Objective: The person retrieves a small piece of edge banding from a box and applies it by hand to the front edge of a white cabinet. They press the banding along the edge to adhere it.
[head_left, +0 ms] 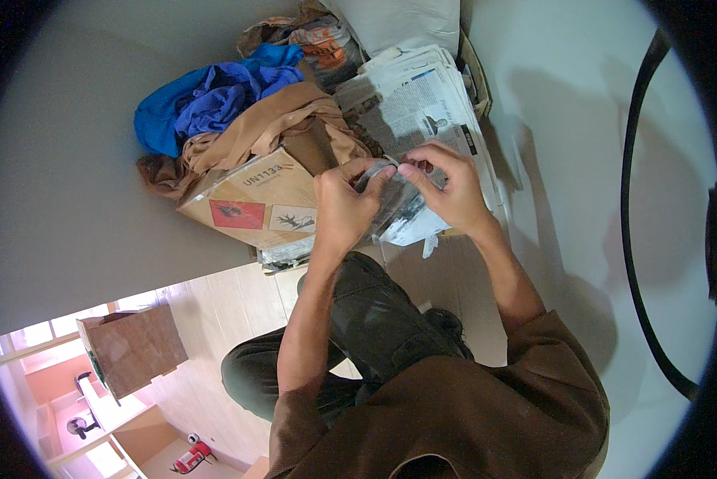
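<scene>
My left hand point(349, 203) and my right hand point(453, 185) meet above the papers, thumbs and fingertips nearly touching. Both are closed in a pinch on the upper edge of a thin clear plastic bag point(387, 199), which hangs down between them. Its lower part is hard to tell from the papers behind it. Just beyond lies a stack of newspapers point(410, 100). To the left of my left hand stands a tilted cardboard box point(251, 195) with printed labels on its side.
Tan cloth point(275, 120) and blue cloth point(215, 100) are heaped over the box. Behind are a crumpled printed bag point(326, 48) and a white sack point(402, 24). A pale wall point(582, 199) rises at right, with a black cable point(631, 215). A fire extinguisher point(192, 457) stands lower left.
</scene>
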Available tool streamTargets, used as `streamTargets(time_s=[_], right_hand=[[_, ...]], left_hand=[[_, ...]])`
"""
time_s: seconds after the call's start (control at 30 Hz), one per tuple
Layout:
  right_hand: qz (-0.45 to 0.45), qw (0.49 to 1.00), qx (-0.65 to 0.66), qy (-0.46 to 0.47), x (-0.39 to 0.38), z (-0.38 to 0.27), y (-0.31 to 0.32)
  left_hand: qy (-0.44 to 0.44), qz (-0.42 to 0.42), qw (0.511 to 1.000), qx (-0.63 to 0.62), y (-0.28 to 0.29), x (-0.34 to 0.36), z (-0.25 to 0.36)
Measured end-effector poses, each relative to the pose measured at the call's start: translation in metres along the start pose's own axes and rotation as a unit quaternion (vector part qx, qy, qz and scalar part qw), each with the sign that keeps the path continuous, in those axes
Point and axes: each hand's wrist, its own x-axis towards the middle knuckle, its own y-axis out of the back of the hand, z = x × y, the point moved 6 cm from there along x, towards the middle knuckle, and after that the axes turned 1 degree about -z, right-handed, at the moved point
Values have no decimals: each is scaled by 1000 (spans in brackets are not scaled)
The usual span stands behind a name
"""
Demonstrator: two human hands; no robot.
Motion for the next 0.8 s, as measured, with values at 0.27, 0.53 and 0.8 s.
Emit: streamTargets(time_s=[0.27, 0.53, 0.8], right_hand=[[7, 997, -58, 49, -4, 6, -13], [37, 995, 4, -95, -3, 32, -7], [29, 977, 73, -198, -16, 65, -20]], left_hand=[[-22, -38, 996, -82, -3, 2, -22], [8, -103, 977, 188, -13, -12, 0], [-136, 6, 967, 215, -19, -25, 8]])
